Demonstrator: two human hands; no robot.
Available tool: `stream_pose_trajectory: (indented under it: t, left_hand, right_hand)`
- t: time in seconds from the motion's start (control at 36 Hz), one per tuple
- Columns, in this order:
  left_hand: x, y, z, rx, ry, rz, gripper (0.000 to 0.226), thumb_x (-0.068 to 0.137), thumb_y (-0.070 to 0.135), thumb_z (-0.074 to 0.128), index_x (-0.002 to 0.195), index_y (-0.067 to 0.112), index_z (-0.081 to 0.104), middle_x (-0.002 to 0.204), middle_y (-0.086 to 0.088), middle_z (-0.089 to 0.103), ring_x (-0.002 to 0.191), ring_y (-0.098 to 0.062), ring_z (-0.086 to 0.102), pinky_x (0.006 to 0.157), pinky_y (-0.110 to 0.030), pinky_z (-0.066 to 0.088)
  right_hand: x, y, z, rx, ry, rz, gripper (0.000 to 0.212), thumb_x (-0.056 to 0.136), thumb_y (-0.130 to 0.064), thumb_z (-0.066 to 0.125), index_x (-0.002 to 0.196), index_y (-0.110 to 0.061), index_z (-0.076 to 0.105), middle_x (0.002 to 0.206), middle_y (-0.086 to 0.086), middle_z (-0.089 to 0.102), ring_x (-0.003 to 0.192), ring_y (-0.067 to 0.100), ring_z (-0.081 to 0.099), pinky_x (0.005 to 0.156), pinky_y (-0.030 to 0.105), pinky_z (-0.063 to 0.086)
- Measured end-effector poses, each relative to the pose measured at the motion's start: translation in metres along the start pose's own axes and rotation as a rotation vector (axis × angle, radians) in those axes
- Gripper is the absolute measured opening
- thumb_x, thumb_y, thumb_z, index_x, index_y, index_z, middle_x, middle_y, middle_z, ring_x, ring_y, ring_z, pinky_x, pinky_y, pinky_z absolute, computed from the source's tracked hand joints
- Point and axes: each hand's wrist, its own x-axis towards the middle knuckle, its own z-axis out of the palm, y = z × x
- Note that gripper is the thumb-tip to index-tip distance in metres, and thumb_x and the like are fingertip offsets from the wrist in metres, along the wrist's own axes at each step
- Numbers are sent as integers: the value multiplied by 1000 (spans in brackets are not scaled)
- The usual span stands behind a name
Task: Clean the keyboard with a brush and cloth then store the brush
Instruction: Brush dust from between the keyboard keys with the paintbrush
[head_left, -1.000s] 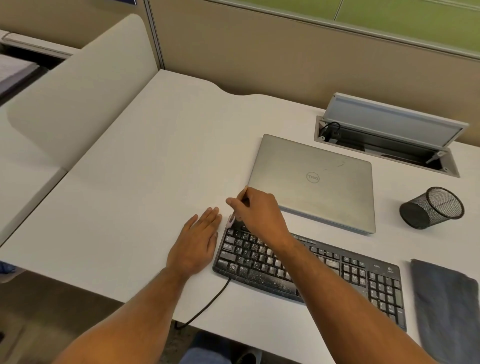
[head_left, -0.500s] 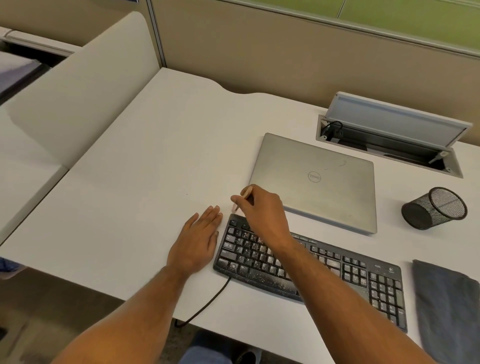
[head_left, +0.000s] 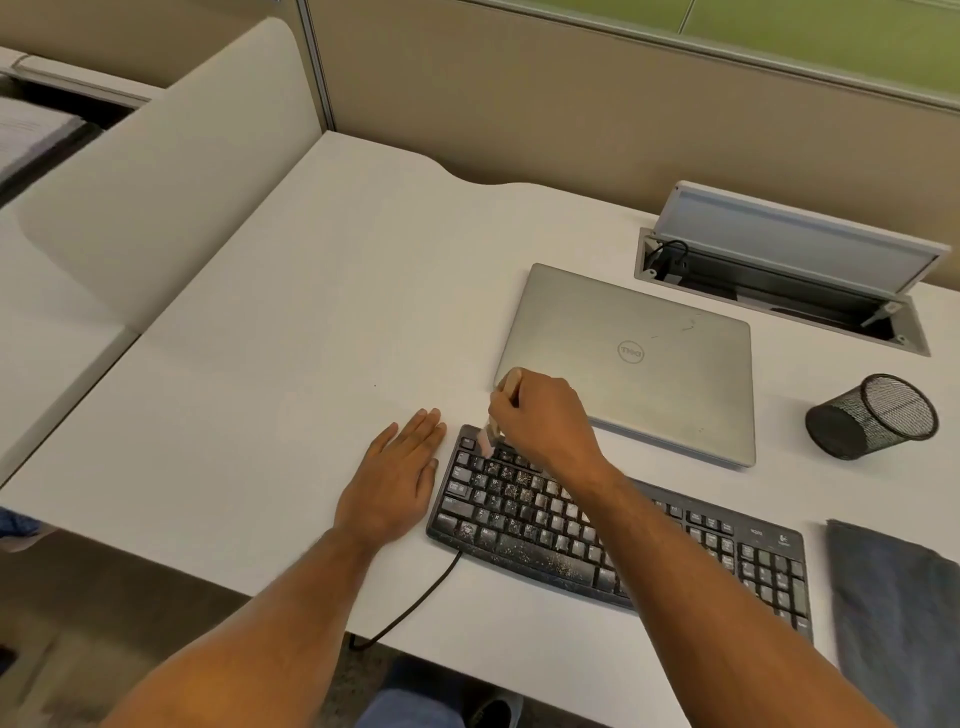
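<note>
A black keyboard (head_left: 524, 525) speckled with pale dust lies near the front edge of the white desk (head_left: 311, 364). My right hand (head_left: 545, 421) is closed around a small brush (head_left: 491, 431) with a light wooden handle; its pale bristles touch the keyboard's top left corner. My left hand (head_left: 400, 473) rests flat on the desk against the keyboard's left end, fingers spread, holding nothing. A dark grey cloth (head_left: 898, 608) lies to the right of the keyboard. A black mesh pen cup (head_left: 872, 418) lies tipped on its side at the right.
A closed silver laptop (head_left: 639, 358) sits just behind the keyboard. An open cable hatch (head_left: 779, 275) with its lid raised is set in the desk at the back right. The keyboard's black cable (head_left: 415, 603) runs off the front edge. A low divider panel (head_left: 171, 182) stands at the left.
My right hand has brought the brush bristles back down onto the keyboard's top left corner, after lifting them just beyond its edge half a second ago. My left hand has stayed put.
</note>
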Motion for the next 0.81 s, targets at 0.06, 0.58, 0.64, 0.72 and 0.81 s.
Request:
stream_pose_trajectory:
  t: [0.06, 0.58, 0.64, 0.72, 0.81]
  left_hand:
    - [0, 0, -1, 4, -2, 1, 57, 104, 36, 24, 157, 20, 38, 165, 5, 27, 154, -6, 18, 126, -39, 19]
    - [0, 2, -3, -10, 8, -4, 58, 103, 36, 24, 156, 18, 40, 165, 5, 29, 154, -6, 19, 126, -36, 17]
    - [0, 2, -2, -6, 7, -1, 57, 103, 35, 25, 156, 19, 40, 165, 5, 29, 154, -6, 18, 126, -35, 15]
    - [0, 0, -1, -3, 10, 2, 56, 104, 34, 26, 156, 19, 39, 165, 5, 29, 154, -5, 18, 126, -34, 14]
    - [0, 0, 0, 3, 12, 4, 56, 104, 34, 27, 156, 19, 39, 165, 5, 29, 154, -6, 19, 126, -33, 12]
  right_hand:
    - [0, -1, -1, 38, 34, 0, 23, 103, -28, 53, 88, -16, 66, 69, -11, 68, 67, 8, 63, 65, 27, 51]
    - [-8, -3, 6, 148, -31, -10, 16, 104, -30, 53, 97, -28, 68, 83, -20, 67, 80, 3, 67, 76, 30, 58]
    - [-9, -1, 8, 92, -16, 6, 19, 106, -32, 52, 96, -25, 66, 81, -16, 68, 78, 4, 66, 76, 34, 58]
    - [-9, -1, 7, 20, 47, 8, 24, 107, -32, 48, 93, -19, 63, 78, -6, 70, 72, 9, 65, 73, 40, 58]
    - [-11, -5, 6, 27, 38, -34, 23, 107, -34, 48, 97, -20, 64, 82, -5, 71, 74, 13, 66, 71, 38, 56]
